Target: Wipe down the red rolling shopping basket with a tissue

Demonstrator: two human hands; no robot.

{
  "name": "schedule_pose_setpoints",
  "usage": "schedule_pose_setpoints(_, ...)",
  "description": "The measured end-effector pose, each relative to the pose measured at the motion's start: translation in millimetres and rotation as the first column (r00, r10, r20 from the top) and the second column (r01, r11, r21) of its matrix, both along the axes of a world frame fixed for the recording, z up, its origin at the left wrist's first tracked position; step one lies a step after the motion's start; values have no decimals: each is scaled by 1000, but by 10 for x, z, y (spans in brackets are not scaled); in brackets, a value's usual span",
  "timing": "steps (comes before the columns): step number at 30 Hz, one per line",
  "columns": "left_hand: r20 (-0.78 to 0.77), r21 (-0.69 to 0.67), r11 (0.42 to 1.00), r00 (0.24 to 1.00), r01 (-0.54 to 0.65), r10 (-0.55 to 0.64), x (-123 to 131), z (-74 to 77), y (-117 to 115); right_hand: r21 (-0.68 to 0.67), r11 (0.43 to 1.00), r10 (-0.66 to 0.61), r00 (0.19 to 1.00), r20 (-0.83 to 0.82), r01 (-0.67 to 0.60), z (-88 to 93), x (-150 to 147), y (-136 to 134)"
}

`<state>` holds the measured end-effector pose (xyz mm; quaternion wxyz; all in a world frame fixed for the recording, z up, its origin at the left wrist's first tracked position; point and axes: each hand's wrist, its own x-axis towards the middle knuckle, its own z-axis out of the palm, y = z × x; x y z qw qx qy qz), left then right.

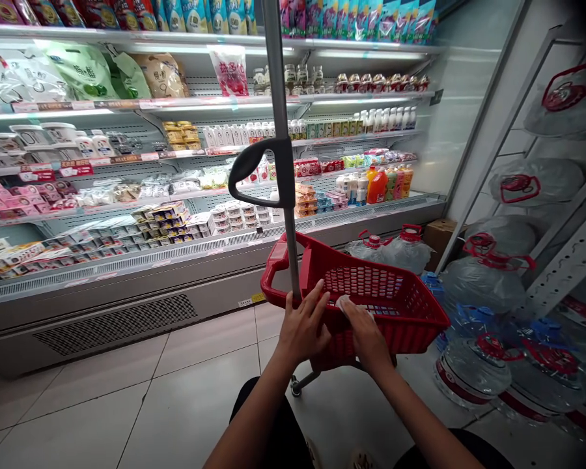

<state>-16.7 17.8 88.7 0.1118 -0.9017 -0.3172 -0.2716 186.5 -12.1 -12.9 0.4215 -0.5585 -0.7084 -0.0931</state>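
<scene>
- 2 bare hands of yours are at the near side of the red plastic shopping basket with perforated walls [415, 333], which stands in front of you, just right of the middle of the view.
- Your left hand [303, 326] is back upward, its fingers spread and pointing forward, thumb out to the right; the fingertips come to the basket's near edge, beside the foot of the upright grey metal pole [273, 65]. It is well opened, with nothing seen in its grasp; its palm is hidden.
- Your right hand [370, 335] angles forward and left, fingers close together and fairly straight, over the near rim. A crumpled piece of thin white material [342, 301] shows at its fingertips; you cannot tell how far the hidden thumb closes on it.
- Both your forearms run up from the lower edge, converging toward the basket, wrists apart.
- Above your left hand, the black looped plastic handle [288, 176] sits on the pole.
- Below that hand, 1 small dark wheel [295, 388] rests on the pale tiled floor [200, 397].
- Beyond the basket stands the grey-based refrigerated display case [215, 286]; to your right are large clear plastic water jugs [471, 371] with red handles.
</scene>
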Motion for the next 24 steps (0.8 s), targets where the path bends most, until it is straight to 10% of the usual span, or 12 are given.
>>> schedule_pose_setpoints(7,43,-61,997,998,38,-35,3,60,-57,56,981,188,978,-91,-184,364,-806,257)
schedule_pose_setpoints(18,-140,186,963,965,-196,223,74,-278,110,-27,997,-72,997,21,72,-149,538,-176)
schedule_pose_setpoints(24,-103,199,951,959,-239,262,163,-311,95,54,998,17,999,50,-20,83,-137,6)
